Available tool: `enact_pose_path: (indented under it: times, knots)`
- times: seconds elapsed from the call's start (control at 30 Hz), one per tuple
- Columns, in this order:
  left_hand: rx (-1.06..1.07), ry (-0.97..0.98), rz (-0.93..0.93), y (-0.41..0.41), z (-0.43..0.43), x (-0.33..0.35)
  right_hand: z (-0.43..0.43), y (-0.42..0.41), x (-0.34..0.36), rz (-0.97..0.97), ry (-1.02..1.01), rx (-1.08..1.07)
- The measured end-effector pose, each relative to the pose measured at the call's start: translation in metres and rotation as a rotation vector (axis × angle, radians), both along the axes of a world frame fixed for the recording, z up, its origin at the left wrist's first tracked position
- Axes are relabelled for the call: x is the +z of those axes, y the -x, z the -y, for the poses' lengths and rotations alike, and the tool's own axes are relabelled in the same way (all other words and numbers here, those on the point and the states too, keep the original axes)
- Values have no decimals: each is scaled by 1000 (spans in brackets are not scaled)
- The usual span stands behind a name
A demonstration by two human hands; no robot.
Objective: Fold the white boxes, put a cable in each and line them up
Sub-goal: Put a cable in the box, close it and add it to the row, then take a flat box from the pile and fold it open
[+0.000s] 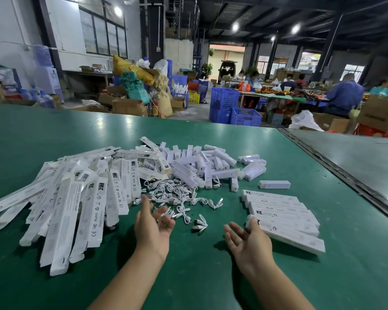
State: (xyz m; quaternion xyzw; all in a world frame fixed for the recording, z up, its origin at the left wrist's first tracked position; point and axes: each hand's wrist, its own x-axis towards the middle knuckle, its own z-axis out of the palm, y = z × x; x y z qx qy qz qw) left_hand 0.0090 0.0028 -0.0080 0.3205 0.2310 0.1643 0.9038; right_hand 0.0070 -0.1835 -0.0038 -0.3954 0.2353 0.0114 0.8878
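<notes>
A large heap of flat, unfolded white boxes (72, 198) lies on the left of the green table (199, 276). Loose white cables (177, 195) are scattered in the middle, just beyond my left hand (154, 224). That hand is palm up, fingers spread, holding nothing. My right hand (246, 240) is also open, palm up, its fingertips at the near end of a row of several folded white boxes (282, 215) lined up side by side on the right. A pile of small white rectangular items (202, 166) lies behind the cables.
One single white item (274, 184) lies apart behind the row. A metal seam (336, 168) divides this table from a grey one on the right. Beyond the far edge stand blue crates (233, 108), cardboard boxes, sacks and seated people working at another table.
</notes>
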Motion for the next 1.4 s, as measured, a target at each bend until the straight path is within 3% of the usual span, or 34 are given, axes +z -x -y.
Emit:
enact_pose_path:
  times: [0.17,0.57,1.4]
  knots:
    - [121,142,-4,-2,-14,3,4,2,5,-49,6,15]
    - [330,85,-123,-9,-31,2,9,6,7,-151,53,56]
    - [215,-48,-110,-3,-15,6,20,-7,2,-145,340,-279]
